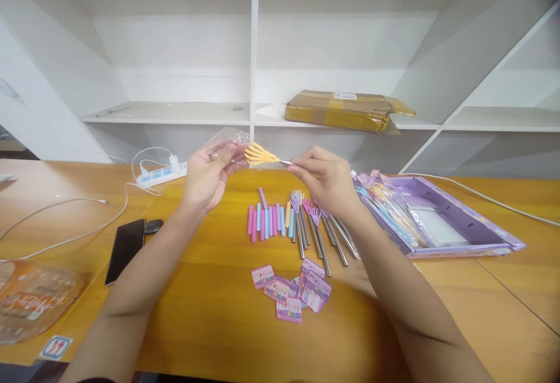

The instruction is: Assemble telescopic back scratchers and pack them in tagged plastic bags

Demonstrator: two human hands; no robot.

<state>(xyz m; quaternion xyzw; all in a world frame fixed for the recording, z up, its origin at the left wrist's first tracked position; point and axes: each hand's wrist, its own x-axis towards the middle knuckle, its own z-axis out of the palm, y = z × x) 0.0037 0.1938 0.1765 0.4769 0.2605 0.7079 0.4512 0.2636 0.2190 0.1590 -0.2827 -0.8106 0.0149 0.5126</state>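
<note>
My right hand [326, 178] pinches the metal rod of a back scratcher whose yellow hand-shaped head [261, 155] points left. Facing it, my left hand [212, 170] is closed on a clear plastic bag [231, 136], and the yellow fingers reach to the bag's edge. On the table below lie several back scratchers with metal rods [321, 243] and purple, blue or pink heads. Left of them is a row of short coloured tubes [266, 219] in pink, purple, blue and yellow. Small printed cards [289, 308] are piled nearer to me.
A purple box [490, 243] with bagged back scratchers [394, 208] stands at the right. A phone [125, 249], a power strip [160, 177], white cables and a clear orange-printed package [37, 301] lie at the left. A cardboard parcel [336, 108] rests on the shelf behind.
</note>
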